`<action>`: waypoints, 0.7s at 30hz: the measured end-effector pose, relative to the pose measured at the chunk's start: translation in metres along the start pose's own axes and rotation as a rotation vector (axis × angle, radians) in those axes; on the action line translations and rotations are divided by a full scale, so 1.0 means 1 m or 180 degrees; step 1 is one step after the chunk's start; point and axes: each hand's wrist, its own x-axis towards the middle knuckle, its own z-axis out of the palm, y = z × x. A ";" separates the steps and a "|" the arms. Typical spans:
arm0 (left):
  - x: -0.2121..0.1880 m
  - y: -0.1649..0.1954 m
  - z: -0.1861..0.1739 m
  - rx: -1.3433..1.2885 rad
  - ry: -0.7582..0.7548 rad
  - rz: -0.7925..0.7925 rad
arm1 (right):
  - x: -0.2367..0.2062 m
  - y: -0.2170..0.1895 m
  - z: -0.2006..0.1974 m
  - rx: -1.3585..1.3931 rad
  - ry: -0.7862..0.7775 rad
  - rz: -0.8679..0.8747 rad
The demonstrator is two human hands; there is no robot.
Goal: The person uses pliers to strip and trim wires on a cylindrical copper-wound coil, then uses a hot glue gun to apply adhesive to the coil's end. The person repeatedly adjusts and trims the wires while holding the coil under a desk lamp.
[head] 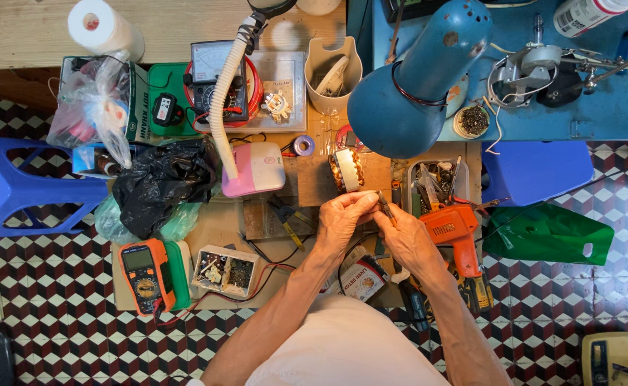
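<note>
A low wooden counter (221,229) sits over a checkered tile floor (56,286), crowded with gear: an orange multimeter (144,275) at lower left, a black plastic bag (160,182) left of centre, a blue lamp (418,82) at upper centre, an orange heat gun (460,239) right of centre. Both forearms rise from the bottom edge and meet at the frame's centre. The left hand (339,221) curls its grip toward the right hand (407,239), which is clenched on a thin dark tool (384,207). Whether the left grip holds anything, I cannot tell. A copper-wound coil (346,170) stands just above the fingertips.
</note>
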 end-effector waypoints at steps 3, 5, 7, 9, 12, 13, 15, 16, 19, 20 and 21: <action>-0.002 0.000 -0.001 0.0170 0.0029 0.0010 | -0.002 -0.003 0.000 -0.0042 -0.0012 0.0096; -0.003 -0.001 -0.003 0.0195 0.0045 0.0003 | -0.003 -0.002 0.003 -0.0064 0.0000 0.0102; -0.003 -0.001 -0.003 0.0219 0.0059 -0.0008 | -0.001 -0.002 0.004 -0.0074 0.0007 0.0107; -0.004 -0.001 -0.003 0.0242 0.0069 -0.0025 | 0.000 0.000 0.004 -0.0072 0.0012 0.0112; -0.005 0.000 -0.002 0.0232 0.0054 -0.0013 | 0.001 0.005 0.005 0.0068 -0.0020 0.0056; -0.005 -0.001 -0.001 0.0232 0.0045 -0.0004 | 0.001 0.006 0.006 -0.0028 0.0105 -0.0085; -0.005 -0.003 -0.003 0.0229 0.0024 0.0007 | 0.001 0.009 0.012 -0.0221 0.0358 -0.0362; -0.005 -0.004 -0.005 0.0210 0.0027 0.0003 | 0.003 0.011 0.014 -0.0207 0.0280 -0.0228; 0.000 -0.008 -0.012 0.0178 0.0013 0.0001 | 0.008 0.014 0.017 -0.0104 0.0131 0.0037; 0.002 -0.009 -0.013 0.0164 0.0005 0.0023 | 0.011 0.015 0.017 -0.0051 0.0128 0.0018; 0.003 -0.010 -0.013 0.0155 -0.0001 0.0046 | 0.011 0.015 0.018 0.0006 0.0123 -0.0003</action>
